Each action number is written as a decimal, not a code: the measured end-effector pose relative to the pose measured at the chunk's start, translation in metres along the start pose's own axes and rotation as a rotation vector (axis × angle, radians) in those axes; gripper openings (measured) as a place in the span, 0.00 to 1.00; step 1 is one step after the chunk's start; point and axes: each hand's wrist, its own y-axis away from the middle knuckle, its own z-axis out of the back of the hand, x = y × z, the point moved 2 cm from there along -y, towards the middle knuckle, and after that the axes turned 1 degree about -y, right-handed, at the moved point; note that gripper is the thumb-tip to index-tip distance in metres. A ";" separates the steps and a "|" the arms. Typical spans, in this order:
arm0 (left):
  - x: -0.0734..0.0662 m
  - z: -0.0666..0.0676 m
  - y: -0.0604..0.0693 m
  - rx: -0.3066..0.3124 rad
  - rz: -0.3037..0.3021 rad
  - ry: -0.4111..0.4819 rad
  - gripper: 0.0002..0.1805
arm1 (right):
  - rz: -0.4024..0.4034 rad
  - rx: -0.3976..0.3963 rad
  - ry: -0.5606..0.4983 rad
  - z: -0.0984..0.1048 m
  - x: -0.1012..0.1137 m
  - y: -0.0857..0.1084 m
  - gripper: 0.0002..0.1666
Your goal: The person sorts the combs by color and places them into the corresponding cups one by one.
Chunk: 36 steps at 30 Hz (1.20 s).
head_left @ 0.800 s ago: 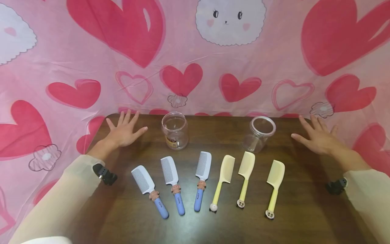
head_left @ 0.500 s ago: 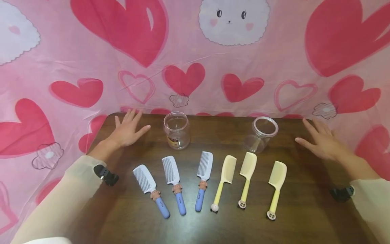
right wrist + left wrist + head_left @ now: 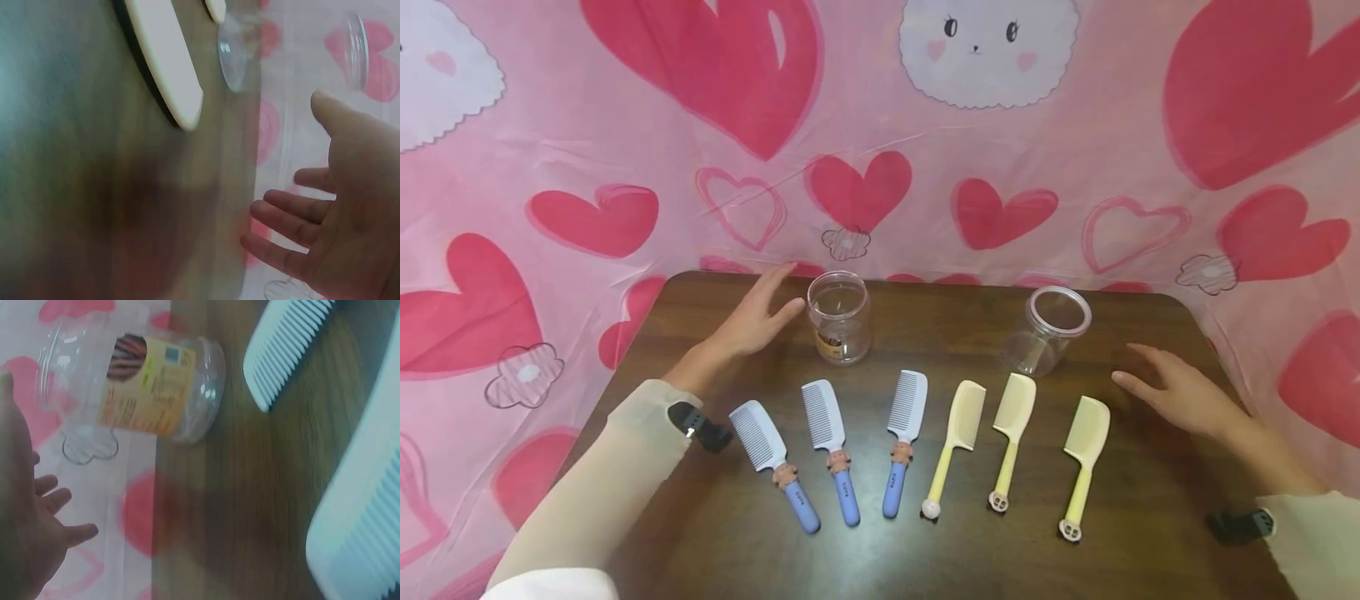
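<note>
Just left of a clear jar with a yellow label (image 3: pixel 842 329), my left hand (image 3: pixel 751 321) is held with fingers extended and holds nothing. The label faces the hand in the left wrist view. My right hand (image 3: pixel 1176 390), also holding nothing, has its fingers loosely extended to the right of a second clear jar (image 3: pixel 1037 342). Both jars stand upright with open mouths. Three blue combs (image 3: pixel 842 475) with small figures on their handles lie in front of the left jar. Three yellow combs (image 3: pixel 1005 467) lie to the right of them, handles toward me.
Everything stands on a dark brown wooden table (image 3: pixel 917 558) with rounded far corners. A pink cloth (image 3: pixel 917 133) printed with red hearts hangs behind it and along the sides. Dark straps (image 3: pixel 698 427) are worn at both wrists.
My left hand has moved right, from the table's far left corner to close beside the left jar. My right hand has lowered toward me and its fingers have relaxed. Combs and jars stay put.
</note>
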 end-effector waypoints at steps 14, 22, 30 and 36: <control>-0.010 -0.042 -0.018 -0.068 0.029 0.331 0.50 | -0.114 -0.035 -0.043 -0.043 0.013 0.015 0.39; -0.007 -0.057 -0.020 -0.127 0.005 0.430 0.56 | -0.146 -0.036 -0.006 -0.056 0.020 0.015 0.46; -0.009 -0.066 -0.020 -0.144 0.004 0.482 0.54 | -0.194 0.005 0.005 -0.060 0.027 0.017 0.53; -0.010 -0.067 -0.021 -0.131 0.025 0.494 0.49 | -0.222 0.039 -0.044 -0.062 0.028 0.015 0.50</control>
